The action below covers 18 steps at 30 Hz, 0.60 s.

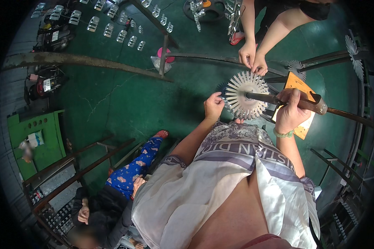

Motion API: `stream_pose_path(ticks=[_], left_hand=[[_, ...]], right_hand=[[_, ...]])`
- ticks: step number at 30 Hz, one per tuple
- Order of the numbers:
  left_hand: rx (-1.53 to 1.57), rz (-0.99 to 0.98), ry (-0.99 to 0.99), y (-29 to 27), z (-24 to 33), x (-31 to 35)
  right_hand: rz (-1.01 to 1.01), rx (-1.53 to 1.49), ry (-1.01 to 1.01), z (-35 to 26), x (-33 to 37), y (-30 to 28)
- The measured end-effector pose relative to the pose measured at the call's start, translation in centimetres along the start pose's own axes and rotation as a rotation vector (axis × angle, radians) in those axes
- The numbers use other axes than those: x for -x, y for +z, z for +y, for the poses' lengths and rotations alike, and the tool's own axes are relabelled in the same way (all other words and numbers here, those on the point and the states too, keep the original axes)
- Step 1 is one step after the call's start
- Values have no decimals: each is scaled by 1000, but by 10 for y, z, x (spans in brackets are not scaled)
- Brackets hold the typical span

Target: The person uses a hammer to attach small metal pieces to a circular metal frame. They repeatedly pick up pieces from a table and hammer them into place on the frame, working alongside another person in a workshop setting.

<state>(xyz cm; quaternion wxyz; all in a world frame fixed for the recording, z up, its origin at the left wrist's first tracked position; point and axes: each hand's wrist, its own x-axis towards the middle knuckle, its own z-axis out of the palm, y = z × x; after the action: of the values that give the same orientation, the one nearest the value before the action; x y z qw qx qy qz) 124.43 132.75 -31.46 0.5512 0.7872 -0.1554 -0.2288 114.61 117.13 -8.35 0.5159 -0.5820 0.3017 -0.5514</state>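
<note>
A round metal disc [232,92] with radial strips like spokes is mounted on a dark metal shaft [262,98]. At the left rim of this disc, my left hand [214,106] is closed in a pinch; what its fingertips hold is too small to make out. My right hand [291,115] wraps around the thicker part of the shaft, to the right of the disc. A cord bracelet circles that wrist. Across from me, a co-worker's two hands [253,59] work with fingertips together at the disc's upper rim. Small shiny pieces line the disc's lower edge.
Behind my right hand is a yellowish wooden board [298,85]. Other spoked discs [354,58] stand at the right on metal bars. A long metal rail [83,59] crosses the left side. Another person in blue patterned trousers [133,174] sits lower left. Metal parts [108,30] lie on the green floor.
</note>
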Motion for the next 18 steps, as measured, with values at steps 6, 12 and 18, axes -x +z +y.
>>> stream_pose_path(ticks=[6,12,18], left_hand=[[-16,-7,-57,-1,0,-3],[25,-5,-147,7,1,-1],[9,20,-96,9,3,2]], right_hand=[[0,-80,11,1,-2,-1],[-43,0,7,3,0,-3],[-42,-4,5,5,2,-5]])
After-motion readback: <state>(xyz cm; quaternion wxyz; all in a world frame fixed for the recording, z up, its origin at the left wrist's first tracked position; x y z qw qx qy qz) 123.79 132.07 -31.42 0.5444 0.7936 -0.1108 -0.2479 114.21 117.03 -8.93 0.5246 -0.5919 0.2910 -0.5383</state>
